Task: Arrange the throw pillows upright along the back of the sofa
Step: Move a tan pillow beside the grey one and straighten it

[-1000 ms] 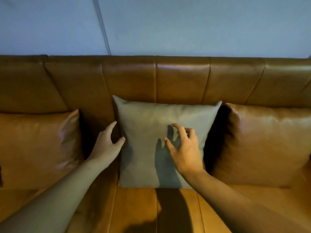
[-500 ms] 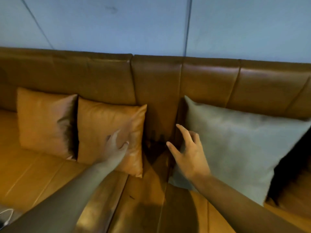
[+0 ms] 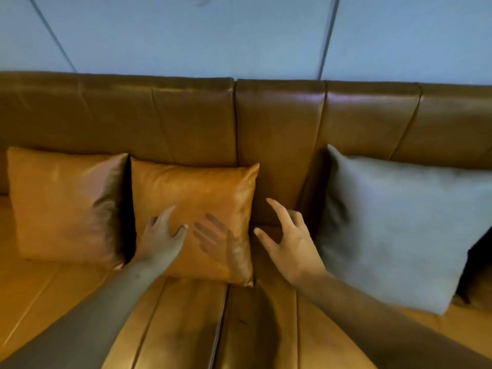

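Note:
Three pillows lean upright against the brown leather sofa back (image 3: 279, 123). A tan leather pillow (image 3: 64, 203) stands at the left, a second tan pillow (image 3: 202, 193) beside it, and a grey fabric pillow (image 3: 399, 225) at the right. My left hand (image 3: 159, 241) is open, fingers spread over the lower left of the second tan pillow; whether it touches is unclear. My right hand (image 3: 290, 246) hovers open in the gap between that pillow and the grey one, holding nothing.
The tan seat cushions (image 3: 186, 323) stretch across the front. A pale blue panelled wall (image 3: 239, 35) rises behind the sofa. Something dark (image 3: 479, 251) sits past the grey pillow at the right edge.
The view has swung left from the grey pillow. Both hands came off it and moved left; my left hand now lies over the second tan pillow, my right hand beside it.

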